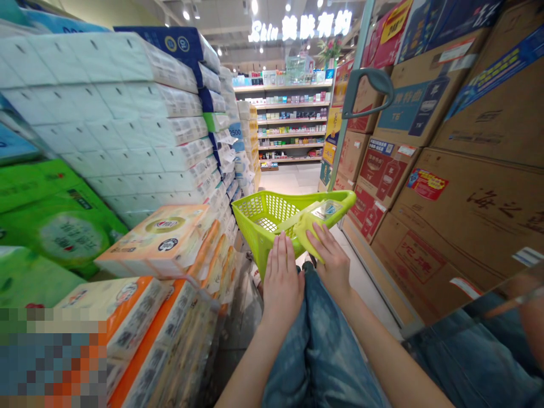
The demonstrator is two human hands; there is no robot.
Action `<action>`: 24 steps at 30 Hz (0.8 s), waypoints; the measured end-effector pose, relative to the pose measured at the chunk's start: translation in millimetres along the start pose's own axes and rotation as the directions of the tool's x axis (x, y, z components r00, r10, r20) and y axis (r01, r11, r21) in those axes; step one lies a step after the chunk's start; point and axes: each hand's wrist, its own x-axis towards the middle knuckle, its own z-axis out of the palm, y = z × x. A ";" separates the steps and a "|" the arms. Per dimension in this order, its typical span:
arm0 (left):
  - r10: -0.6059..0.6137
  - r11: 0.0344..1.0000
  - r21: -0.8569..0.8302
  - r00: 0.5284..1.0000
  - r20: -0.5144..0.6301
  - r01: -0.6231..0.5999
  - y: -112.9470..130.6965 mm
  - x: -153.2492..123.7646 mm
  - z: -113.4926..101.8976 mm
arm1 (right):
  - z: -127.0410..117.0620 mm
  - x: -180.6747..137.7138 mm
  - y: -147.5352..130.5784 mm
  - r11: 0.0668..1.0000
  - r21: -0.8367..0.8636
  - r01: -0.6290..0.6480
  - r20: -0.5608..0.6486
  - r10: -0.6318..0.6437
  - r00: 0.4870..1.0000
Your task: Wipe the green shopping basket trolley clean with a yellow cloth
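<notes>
Green basket (272,218) sitting just ahead of both hands, handle folded across near rim. Right hand (334,258) resting on handle, fingers loosely curling, gripping nothing firmly. Left hand (281,280) lying flat, open, touching near wall. Tissue packs (161,241) stacking left; cardboard boxes (446,187) right.

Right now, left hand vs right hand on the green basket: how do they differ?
The left hand lies flat, fingers straight and together, against the near wall of the green basket. The right hand sits higher, fingers spread and curved over the basket's folded handle. Left points straight ahead; right angles inward. Both are bare, palm down, and neither is closed around anything.
</notes>
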 end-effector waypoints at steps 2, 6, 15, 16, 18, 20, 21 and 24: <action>0.004 1.000 -0.004 1.000 0.001 -0.004 0.5 0.1 -0.8 | -1.9 3.1 15.7 0.998 -0.027 -0.051 -0.036 0.050 0.998; -0.003 1.000 -0.004 1.000 -0.018 0.003 2.0 0.4 0.7 | 0.3 7.3 21.8 0.981 -0.013 -0.196 -0.106 0.193 0.975; -0.011 1.000 0.011 0.999 -0.038 0.011 -2.0 -1.7 11.4 | 9.6 -7.8 -49.1 0.993 0.042 -0.115 0.010 0.114 0.993; -0.008 1.000 0.012 0.999 -0.036 0.009 -2.2 -2.0 11.3 | 10.2 -9.5 -48.7 0.995 0.036 -0.097 0.001 0.097 0.995; -0.011 1.000 0.007 0.999 -0.030 0.012 -2.0 -2.2 9.9 | 11.1 -11.4 -41.5 0.998 0.022 -0.057 -0.013 0.057 0.998; -0.010 1.000 0.002 1.000 -0.026 0.010 -1.2 -2.1 7.6 | 10.9 -11.4 -28.4 1.000 0.012 -0.003 -0.024 0.003 1.000; -0.008 1.000 -0.001 1.000 -0.026 0.008 -0.8 -1.9 6.4 | 10.3 -10.6 -20.4 1.000 0.006 0.016 -0.028 -0.016 0.999; -0.001 1.000 -0.008 1.000 -0.022 0.000 0.1 -1.5 3.7 | 6.5 -6.0 6.6 0.999 -0.034 0.002 -0.057 -0.004 0.998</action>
